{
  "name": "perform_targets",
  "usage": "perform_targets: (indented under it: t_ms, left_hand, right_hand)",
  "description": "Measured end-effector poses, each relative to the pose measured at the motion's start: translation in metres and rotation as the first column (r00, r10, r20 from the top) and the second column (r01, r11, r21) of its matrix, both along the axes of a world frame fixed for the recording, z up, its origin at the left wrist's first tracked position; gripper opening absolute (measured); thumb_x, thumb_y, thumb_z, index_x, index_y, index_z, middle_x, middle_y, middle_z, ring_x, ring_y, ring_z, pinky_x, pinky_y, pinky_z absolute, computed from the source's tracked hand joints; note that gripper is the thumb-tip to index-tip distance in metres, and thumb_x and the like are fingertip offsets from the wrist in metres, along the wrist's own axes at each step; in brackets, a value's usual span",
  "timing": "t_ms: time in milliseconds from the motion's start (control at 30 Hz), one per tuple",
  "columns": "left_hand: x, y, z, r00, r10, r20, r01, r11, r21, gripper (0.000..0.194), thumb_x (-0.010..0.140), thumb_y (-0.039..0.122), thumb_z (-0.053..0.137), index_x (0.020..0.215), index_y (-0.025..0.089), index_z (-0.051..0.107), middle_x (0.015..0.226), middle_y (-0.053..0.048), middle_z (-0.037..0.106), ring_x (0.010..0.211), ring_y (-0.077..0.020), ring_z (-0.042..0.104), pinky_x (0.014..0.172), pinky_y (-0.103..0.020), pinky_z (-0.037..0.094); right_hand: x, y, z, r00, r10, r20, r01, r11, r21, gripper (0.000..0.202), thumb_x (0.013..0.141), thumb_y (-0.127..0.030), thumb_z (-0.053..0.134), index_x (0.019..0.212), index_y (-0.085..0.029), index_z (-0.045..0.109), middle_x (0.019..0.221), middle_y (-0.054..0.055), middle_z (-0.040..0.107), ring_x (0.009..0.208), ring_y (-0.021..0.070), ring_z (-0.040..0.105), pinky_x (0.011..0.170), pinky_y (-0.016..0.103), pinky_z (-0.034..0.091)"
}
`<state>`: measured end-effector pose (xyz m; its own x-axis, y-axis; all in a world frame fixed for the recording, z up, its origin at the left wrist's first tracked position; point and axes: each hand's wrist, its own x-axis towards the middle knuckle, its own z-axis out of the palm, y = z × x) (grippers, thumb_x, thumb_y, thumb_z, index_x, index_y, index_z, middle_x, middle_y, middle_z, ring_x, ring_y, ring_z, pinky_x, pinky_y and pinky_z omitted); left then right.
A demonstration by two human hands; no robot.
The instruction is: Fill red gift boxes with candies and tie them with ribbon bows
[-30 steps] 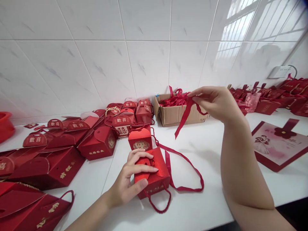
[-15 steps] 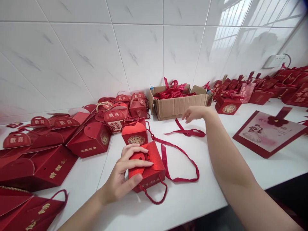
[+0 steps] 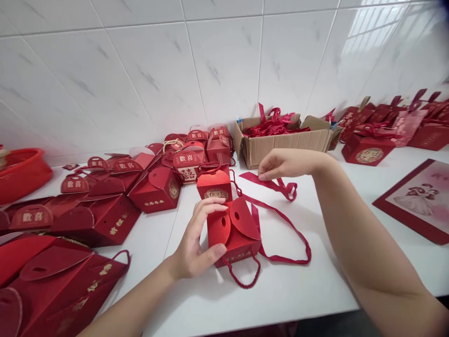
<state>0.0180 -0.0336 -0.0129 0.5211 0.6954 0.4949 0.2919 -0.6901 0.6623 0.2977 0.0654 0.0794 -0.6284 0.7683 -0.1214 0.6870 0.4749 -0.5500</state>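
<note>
A small red gift box with two holed flaps and a twisted rope handle stands on the white table. My left hand rests at its left side, thumb and fingers spread around it. Further back, my right hand pinches a short dark red ribbon that hangs just above the table. A longer ribbon curves over the table to the right of the box. Directly behind the held box is another small red box with a gold pattern.
An open cardboard box full of red ribbons stands by the tiled wall. Red gift boxes crowd the left. At right are more boxes and a flat card bag. A red basin sits far left.
My right hand has closed on the short ribbon and lifted it slightly. My left fingers have slid off the box top to its side, and the flaps stand looser. The view has shifted left.
</note>
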Motion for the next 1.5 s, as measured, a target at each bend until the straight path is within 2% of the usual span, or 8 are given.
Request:
perform_targets:
  t_ms: [100,200,333,600,833,1100,1333,1500]
  left_hand:
    - [0.001,-0.001,0.001,1.000,0.003,-0.030,-0.003,1.000,-0.012,0.049,0.084,0.056,0.050,0.117,0.021,0.045,0.131,-0.014,0.041,0.122,-0.0316,0.040,0.102,-0.050,0.034]
    - [0.001,-0.002,0.003,0.998,-0.003,-0.068,0.004,1.000,0.008,0.048,0.083,0.058,0.050,0.115,0.022,0.047,0.128,-0.014,0.042,0.119,-0.0315,0.042,0.100,-0.050,0.035]
    - [0.001,-0.001,0.002,0.996,-0.021,-0.089,0.026,0.999,0.048,0.051,0.083,0.056,0.051,0.122,0.023,0.046,0.128,-0.013,0.042,0.120,-0.0318,0.039,0.101,-0.050,0.033]
    - [0.000,0.000,-0.002,0.994,-0.041,-0.102,0.052,0.992,0.112,0.050,0.083,0.046,0.055,0.126,0.023,0.046,0.128,-0.012,0.044,0.119,-0.0304,0.038,0.102,-0.050,0.031]
    - [0.001,-0.001,-0.001,0.994,-0.020,-0.112,0.042,0.978,0.206,0.050,0.082,0.041,0.055,0.127,0.022,0.046,0.138,-0.013,0.045,0.128,-0.0326,0.032,0.106,-0.052,0.025]
    - [0.002,-0.001,0.000,0.998,-0.003,-0.063,0.018,0.969,0.247,0.045,0.078,0.040,0.057,0.119,0.022,0.047,0.125,-0.012,0.052,0.122,-0.0328,0.039,0.102,-0.054,0.030]
    - [0.003,-0.002,0.001,0.998,-0.057,0.031,0.047,0.962,0.268,0.050,0.077,0.034,0.061,0.121,0.021,0.041,0.120,-0.014,0.048,0.113,-0.0300,0.045,0.096,-0.050,0.036]
    - [0.002,0.000,-0.007,0.982,-0.092,0.163,0.052,0.971,0.234,0.053,0.074,0.032,0.063,0.119,0.021,0.037,0.121,-0.014,0.043,0.116,-0.0299,0.041,0.096,-0.051,0.035]
  right_hand:
    - [-0.015,-0.030,0.021,0.971,0.238,-0.017,-0.238,0.970,-0.052,0.023,0.084,-0.033,0.053,0.065,-0.020,0.058,0.060,-0.002,0.053,0.052,0.0097,0.043,0.047,0.024,0.033]
    - [-0.028,-0.047,0.028,0.947,0.313,0.069,-0.300,0.942,-0.149,0.024,0.085,-0.027,0.049,0.062,-0.018,0.046,0.058,-0.003,0.041,0.051,0.0079,0.035,0.047,0.023,0.030]
    - [-0.034,-0.053,0.028,0.954,0.270,0.130,-0.249,0.956,-0.158,0.026,0.084,-0.023,0.047,0.062,-0.019,0.035,0.057,-0.005,0.030,0.050,0.0068,0.027,0.045,0.023,0.024]
    - [-0.035,-0.062,0.027,0.973,0.115,0.200,-0.112,0.993,-0.027,0.025,0.082,-0.023,0.046,0.060,-0.018,0.036,0.054,-0.005,0.036,0.048,0.0071,0.028,0.043,0.023,0.023]
    - [-0.047,-0.064,0.021,0.968,0.175,0.182,-0.157,0.982,-0.109,0.027,0.084,-0.026,0.045,0.061,-0.019,0.034,0.056,-0.004,0.034,0.047,0.0079,0.028,0.043,0.025,0.025]
    - [-0.058,-0.065,0.011,0.960,0.166,0.226,-0.148,0.984,-0.096,0.026,0.084,-0.026,0.043,0.059,-0.019,0.036,0.055,-0.003,0.039,0.047,0.0091,0.031,0.044,0.026,0.027]
    - [-0.061,-0.070,0.008,0.981,0.112,0.159,-0.121,0.991,0.049,0.013,0.085,-0.030,0.049,0.077,-0.019,0.054,0.074,0.001,0.059,0.058,0.0126,0.050,0.052,0.026,0.036]
    - [-0.066,-0.070,0.005,0.974,0.226,0.021,-0.223,0.941,0.255,0.021,0.089,-0.032,0.048,0.099,-0.020,0.062,0.101,0.007,0.059,0.089,0.0192,0.054,0.075,0.031,0.042]
